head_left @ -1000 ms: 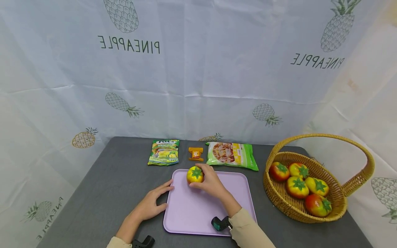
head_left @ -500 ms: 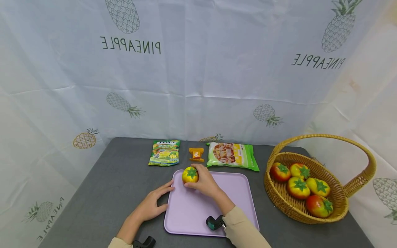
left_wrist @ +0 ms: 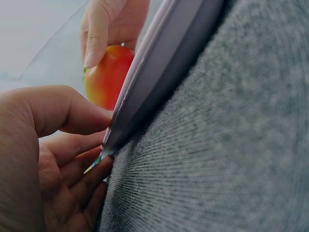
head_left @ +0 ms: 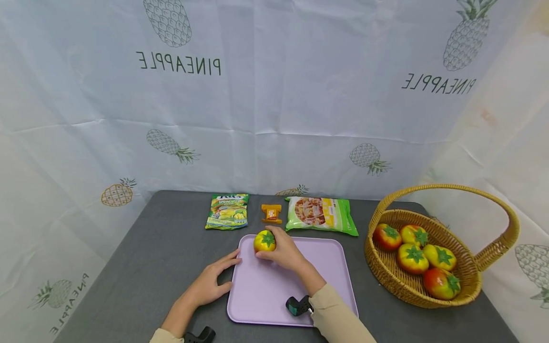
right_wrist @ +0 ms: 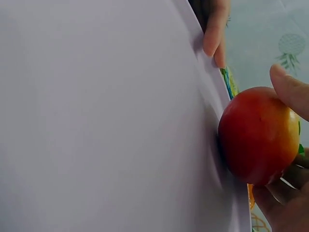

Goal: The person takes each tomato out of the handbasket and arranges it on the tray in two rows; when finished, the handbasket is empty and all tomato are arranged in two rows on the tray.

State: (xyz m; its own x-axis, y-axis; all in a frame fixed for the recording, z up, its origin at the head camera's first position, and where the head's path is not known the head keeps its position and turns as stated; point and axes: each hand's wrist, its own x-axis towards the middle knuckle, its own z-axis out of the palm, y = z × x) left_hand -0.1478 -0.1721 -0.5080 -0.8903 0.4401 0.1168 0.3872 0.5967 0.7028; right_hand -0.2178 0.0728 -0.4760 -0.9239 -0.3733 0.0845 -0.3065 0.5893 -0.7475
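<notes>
In the head view, my right hand (head_left: 288, 250) holds a yellow-red tomato (head_left: 264, 240) with a green star-shaped top, fingers behind it and thumb in front. The tomato is at the upper left corner of a lilac tray (head_left: 266, 293). In the right wrist view, the red side of the tomato (right_wrist: 256, 137) appears close to the tray's rim; I cannot tell whether its base touches the tray. My left hand (head_left: 209, 284) lies at the tray's left edge with extended fingers, fingertips touching the rim. The left wrist view shows its thumb (left_wrist: 72, 110) against that rim.
A wicker basket (head_left: 390, 290) with several similar tomatoes stands to the right, its tall handle arching over. Behind the tray lie a green-yellow packet (head_left: 227, 212), a small orange packet (head_left: 271, 213) and a larger green snack bag (head_left: 319, 215). A pineapple-print cloth (head_left: 274, 105) hangs behind the dark table.
My right hand has shifted the tomato a little left towards the tray's upper left corner, then very slightly back right. The left hand stays at the tray's edge.
</notes>
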